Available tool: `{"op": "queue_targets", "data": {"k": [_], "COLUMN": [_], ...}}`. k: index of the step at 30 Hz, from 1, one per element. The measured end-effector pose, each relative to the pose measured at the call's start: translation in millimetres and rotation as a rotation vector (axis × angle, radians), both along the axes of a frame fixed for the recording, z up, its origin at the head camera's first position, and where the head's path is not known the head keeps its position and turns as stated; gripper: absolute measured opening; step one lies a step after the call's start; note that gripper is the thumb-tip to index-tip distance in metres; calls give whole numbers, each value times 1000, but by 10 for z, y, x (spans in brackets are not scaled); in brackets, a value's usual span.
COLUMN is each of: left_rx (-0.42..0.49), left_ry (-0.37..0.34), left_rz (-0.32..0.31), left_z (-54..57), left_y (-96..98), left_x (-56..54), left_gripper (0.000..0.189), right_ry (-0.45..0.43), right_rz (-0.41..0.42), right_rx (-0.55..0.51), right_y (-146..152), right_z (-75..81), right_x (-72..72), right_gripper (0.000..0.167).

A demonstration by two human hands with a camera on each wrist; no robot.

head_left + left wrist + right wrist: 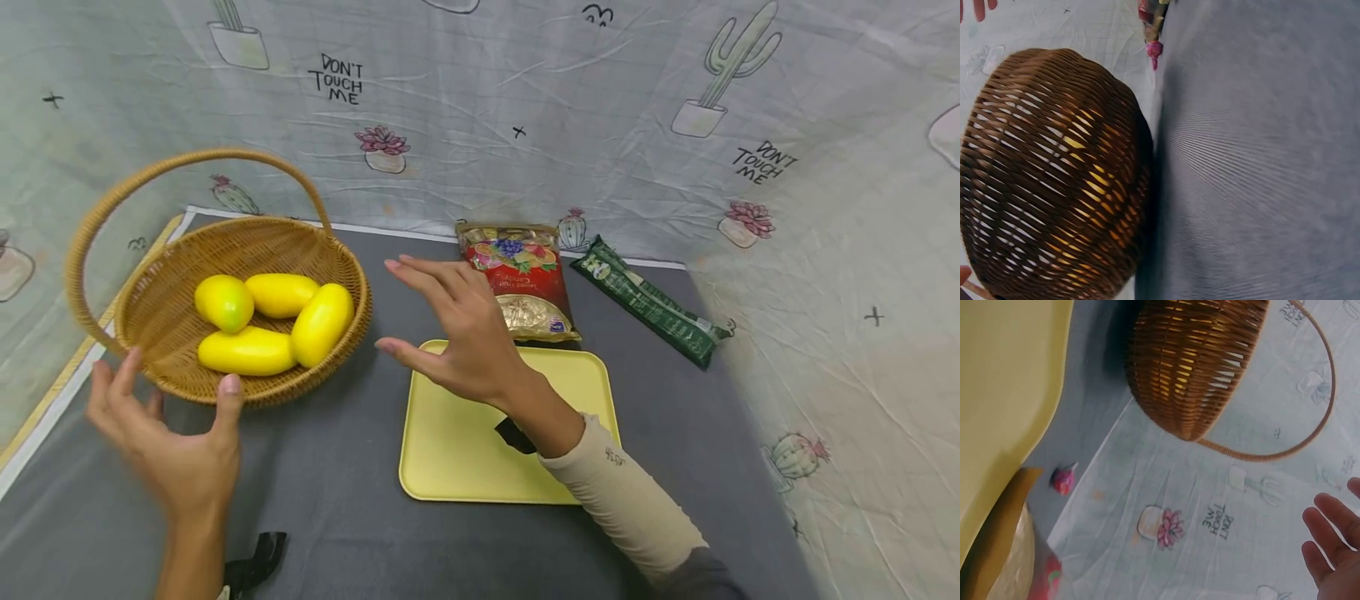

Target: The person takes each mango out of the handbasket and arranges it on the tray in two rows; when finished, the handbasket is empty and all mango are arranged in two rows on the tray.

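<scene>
A wicker basket (341, 354) with an arched handle stands on the left of the table. Several smooth yellow mango-shaped fruits (247, 350) lie in it, one with a greenish patch. At the basket's near left rim my left hand (176, 450) is held with fingers spread and thumb apart, gripping nothing. My right hand (472, 333) hovers between the basket and the yellow tray (431, 450), fingers extended toward the basket, nothing in it. The left wrist view shows the basket's woven side (1054, 175), with yellow showing through the gaps.
Behind the tray lies a red and gold candy bag (532, 279). A long green packet (648, 304) lies slantwise to its right. In the right wrist view a small pink wrapped candy (1064, 479) sits near the table's back edge. A printed cloth (465, 108) hangs behind.
</scene>
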State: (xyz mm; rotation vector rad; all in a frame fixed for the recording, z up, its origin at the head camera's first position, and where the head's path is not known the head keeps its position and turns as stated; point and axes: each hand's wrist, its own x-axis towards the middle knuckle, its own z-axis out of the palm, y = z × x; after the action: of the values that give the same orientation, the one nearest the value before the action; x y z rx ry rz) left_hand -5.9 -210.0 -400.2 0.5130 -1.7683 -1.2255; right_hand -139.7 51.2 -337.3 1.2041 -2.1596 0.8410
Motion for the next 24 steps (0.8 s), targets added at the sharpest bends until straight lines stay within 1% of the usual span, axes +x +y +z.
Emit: {"op": "queue_targets", "data": {"k": [2,3,6,9,13,19,24], "left_rx": [66,91,123,135,132,85,53], "left_ry": [-44,-63,-122,-146,-156,-194,-223], "left_rz": [-48,-64,-101,-133,-158,-134,-149], "left_z": [-9,-53,-186,-329,-349,-370,-369], "left_y": [-11,-44,-142,-232,-224,-191,-168], "left_x": [-4,-18,-53,-81,-61,-19,20], "left_gripper": [80,81,86,89,92,95,100], "right_ry": [2,2,-3,-15,-31,-61,-102], "right_rz": [8,10,22,35,55,96,129], "right_rx": [-1,-1,4,4,2,11,45], "right_y": [-59,-88,-180,-273,-376,-503,-580], "right_z": [-1,-4,-18,-32,-54,-89,-117], "right_x": [-4,-6,-11,-20,-26,-50,-96], "right_gripper": [78,78,77,77,76,74,72]}}
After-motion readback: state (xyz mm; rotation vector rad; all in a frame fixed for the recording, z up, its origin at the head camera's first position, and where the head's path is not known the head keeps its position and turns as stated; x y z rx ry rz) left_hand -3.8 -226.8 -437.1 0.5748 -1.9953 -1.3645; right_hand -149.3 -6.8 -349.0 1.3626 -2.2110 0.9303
